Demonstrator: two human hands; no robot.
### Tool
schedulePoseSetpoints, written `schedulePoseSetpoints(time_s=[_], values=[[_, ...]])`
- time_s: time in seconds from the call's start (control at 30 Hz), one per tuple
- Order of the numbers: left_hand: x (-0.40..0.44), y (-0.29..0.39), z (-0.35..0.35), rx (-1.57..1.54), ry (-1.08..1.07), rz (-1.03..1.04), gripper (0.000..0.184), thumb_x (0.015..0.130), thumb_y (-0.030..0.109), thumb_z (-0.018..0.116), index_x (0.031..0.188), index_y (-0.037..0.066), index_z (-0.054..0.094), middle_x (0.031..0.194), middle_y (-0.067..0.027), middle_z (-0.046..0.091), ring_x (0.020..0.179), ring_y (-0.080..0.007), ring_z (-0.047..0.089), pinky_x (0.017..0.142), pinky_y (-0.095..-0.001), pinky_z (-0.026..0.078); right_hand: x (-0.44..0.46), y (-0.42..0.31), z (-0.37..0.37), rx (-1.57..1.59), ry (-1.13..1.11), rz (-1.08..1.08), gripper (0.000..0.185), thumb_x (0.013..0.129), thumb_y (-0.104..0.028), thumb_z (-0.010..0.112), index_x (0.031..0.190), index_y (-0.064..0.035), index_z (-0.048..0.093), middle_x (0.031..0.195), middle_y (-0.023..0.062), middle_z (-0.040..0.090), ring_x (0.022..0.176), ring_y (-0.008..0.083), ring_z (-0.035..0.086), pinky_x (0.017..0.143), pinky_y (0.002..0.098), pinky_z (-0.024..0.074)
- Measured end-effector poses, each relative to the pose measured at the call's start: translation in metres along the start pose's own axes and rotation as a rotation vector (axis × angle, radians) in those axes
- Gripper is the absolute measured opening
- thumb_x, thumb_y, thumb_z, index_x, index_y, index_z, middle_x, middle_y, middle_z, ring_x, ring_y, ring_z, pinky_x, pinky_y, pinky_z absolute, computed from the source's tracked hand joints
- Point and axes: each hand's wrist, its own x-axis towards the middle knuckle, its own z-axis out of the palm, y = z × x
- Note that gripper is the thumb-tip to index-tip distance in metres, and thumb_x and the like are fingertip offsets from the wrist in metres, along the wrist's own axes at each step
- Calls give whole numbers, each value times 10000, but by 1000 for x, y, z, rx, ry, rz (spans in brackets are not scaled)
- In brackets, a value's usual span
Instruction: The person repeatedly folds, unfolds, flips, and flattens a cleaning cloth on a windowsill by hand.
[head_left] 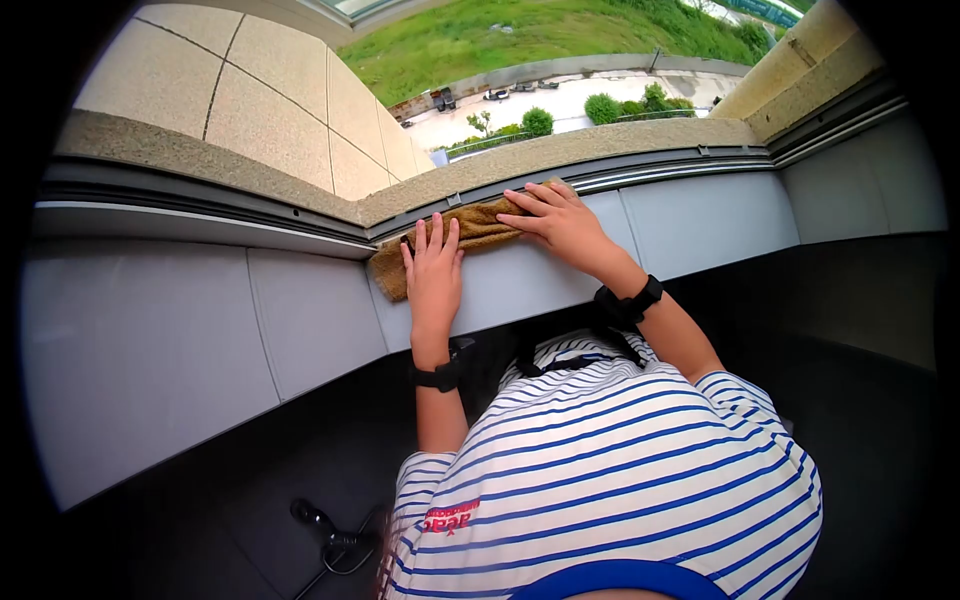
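A brown cloth (483,226) lies bunched lengthwise along the inner edge of the window track, on the pale tiled sill (540,280). My left hand (434,275) rests on the cloth's left part, fingers stretched out and pointing toward the window. On its right part lies my right hand (562,228), its fingers spread and angled to the left. Both palms face down, and neither hand is wrapped round the cloth. The cloth's left end hangs loosely over the sill near the corner.
A dark metal window track (640,172) runs along the sill, with a rough stone ledge (620,138) beyond it. The window stands open above a drop to a path and grass (480,50). A black object with a cable (340,540) is at the lower left.
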Motion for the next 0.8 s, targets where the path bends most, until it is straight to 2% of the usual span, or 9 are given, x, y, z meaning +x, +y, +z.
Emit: schedulePoseSetpoints(time_s=[0.1,0.23,0.27,0.4,0.57,0.6,0.63,0.73,0.8], values=[[6,28,-12,-40,-125,47,474,1009,234,513,1477,170,465,1584,-105,349,1479,-352,262,1164,-610,190,-13,23,-23,22,-48,8,377,924,-232,630,1299,-259,650,1482,-13,504,1353,248,441,1138,410,306],[33,118,18,-159,-146,202,460,997,248,541,1443,149,496,1535,-98,426,1452,-337,326,1153,-612,214,-69,115,-56,185,-106,15,315,962,-252,589,1263,-240,680,1490,-9,497,1377,252,414,1179,420,238],[39,143,26,-195,-143,240,465,990,258,550,1435,135,500,1512,-89,457,1443,-328,344,1153,-611,217,-85,136,-67,176,-126,52,310,967,-251,584,1261,-237,681,1498,-7,489,1390,258,398,1190,425,219],[65,225,53,-208,-185,393,576,973,300,568,1490,99,410,1546,-116,404,1454,-325,325,1155,-601,222,-140,204,-107,178,-126,205,305,980,-243,569,1264,-234,678,1518,-5,466,1424,282,356,1214,442,171],[95,298,81,-194,-142,560,662,957,329,581,1534,120,332,1578,-104,354,1461,-320,316,1169,-569,232,-190,267,-136,135,-106,373,283,990,-239,559,1243,-211,683,1528,16,454,1458,300,313,1213,451,173],[100,309,79,-139,-151,565,620,963,328,570,1520,140,370,1566,-106,373,1456,-313,323,1180,-517,249,-200,278,-138,135,-49,453,273,993,-238,556,1232,-202,684,1533,23,446,1461,301,310,1212,451,173],[102,316,85,-142,-153,570,620,963,328,570,1520,140,370,1566,-106,373,1456,-313,323,1180,-517,249,-211,288,-141,134,9,533,265,996,-238,553,1221,-192,685,1538,30,439,1464,303,308,1211,452,173],[105,334,98,-240,-90,535,539,974,331,553,1472,150,458,1544,-109,409,1445,-289,347,1187,-431,269,-231,303,-143,93,101,543,257,1003,-239,541,1209,-185,686,1548,74,418,1457,303,324,1196,451,218],[101,338,100,-208,-71,525,537,974,328,555,1474,160,456,1545,-104,409,1444,-287,350,1187,-433,267,-236,299,-141,60,136,532,269,1008,-232,530,1235,-197,669,1530,117,431,1437,315,353,1178,449,261]])
